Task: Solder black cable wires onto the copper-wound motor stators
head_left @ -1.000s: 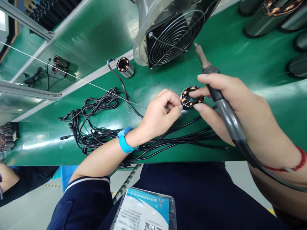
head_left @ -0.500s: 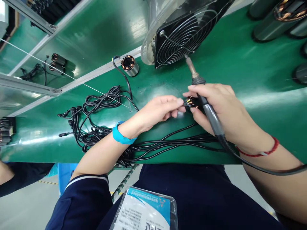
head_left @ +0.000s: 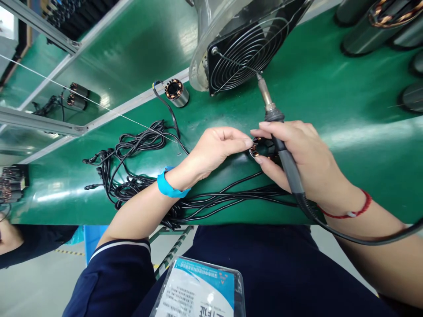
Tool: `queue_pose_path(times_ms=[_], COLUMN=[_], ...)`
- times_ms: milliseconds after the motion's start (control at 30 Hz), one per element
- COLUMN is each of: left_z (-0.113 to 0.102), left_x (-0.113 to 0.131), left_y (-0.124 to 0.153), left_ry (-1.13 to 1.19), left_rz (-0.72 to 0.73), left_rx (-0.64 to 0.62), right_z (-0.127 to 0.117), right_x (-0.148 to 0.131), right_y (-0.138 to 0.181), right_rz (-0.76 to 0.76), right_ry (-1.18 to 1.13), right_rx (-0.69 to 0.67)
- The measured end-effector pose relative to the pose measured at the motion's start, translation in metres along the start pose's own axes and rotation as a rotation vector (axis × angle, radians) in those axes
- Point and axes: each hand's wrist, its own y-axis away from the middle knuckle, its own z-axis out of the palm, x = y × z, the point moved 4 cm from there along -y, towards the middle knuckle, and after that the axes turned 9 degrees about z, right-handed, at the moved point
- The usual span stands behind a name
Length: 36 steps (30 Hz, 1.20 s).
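Observation:
My left hand (head_left: pixel 216 149), with a blue wristband, pinches its fingertips against a small copper-wound stator (head_left: pixel 261 147) that stands on the green belt (head_left: pixel 330 101). What the pinch holds is too small to make out; a thin wire (head_left: pixel 99 108) runs toward it from the left. My right hand (head_left: pixel 300 156) grips the stator between thumb and fingers and also carries a soldering iron (head_left: pixel 280 141), whose tip points up toward the fan. The stator is mostly hidden by both hands.
A black wire-guarded fan (head_left: pixel 241 48) stands just behind my hands. A second stator (head_left: pixel 175 92) with a black lead sits to the left. Tangled black cables (head_left: pixel 132 176) lie near the belt's front edge. Grey cylinders (head_left: pixel 370 31) stand at the top right. Another person's arm (head_left: pixel 13 240) shows at the left edge.
The stator has turned from lying face-up to being nearly hidden between both hands. The soldering iron's tip has swung closer to the fan. My hands have closed together.

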Motion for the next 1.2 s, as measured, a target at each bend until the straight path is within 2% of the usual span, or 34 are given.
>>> queue_pose_path(times_ms=[233, 400, 567, 733, 867, 967, 1033, 1100, 1200], left_z=[-0.004, -0.004, 0.001, 0.003, 0.014, 0.011, -0.001, -0.021, -0.06], left_x=[0.003, 0.004, -0.002, -0.005, -0.005, 0.002, 0.011, 0.02, 0.03], left_y=[0.003, 0.004, 0.003, 0.003, 0.003, 0.001, 0.001, 0.001, 0.0], left_ry=[0.018, 0.015, 0.068, 0.071, -0.059, -0.235, -0.382, -0.529, -0.705], left_rz=[-0.027, -0.045, -0.066, -0.089, -0.051, 0.11, 0.239, 0.319, 0.335], left_rx=[-0.11, -0.109, -0.143, -0.304, -0.409, -0.329, -0.225, -0.105, 0.128], right_z=[0.003, 0.005, 0.0, -0.004, -0.001, 0.0, -0.003, -0.009, -0.02], right_x=[0.001, -0.002, -0.01, -0.012, -0.01, -0.01, -0.009, -0.007, 0.001], right_y=[0.003, 0.001, -0.001, 0.002, 0.003, 0.002, 0.001, 0.002, 0.004], right_rz=[0.006, 0.01, -0.028, 0.058, 0.119, 0.116, 0.104, 0.084, 0.077], right_ry=[0.024, 0.039, 0.014, -0.004, -0.021, -0.003, -0.01, -0.031, -0.054], right_rx=[0.028, 0.04, 0.16, 0.214, 0.26, 0.272, 0.282, 0.314, 0.425])
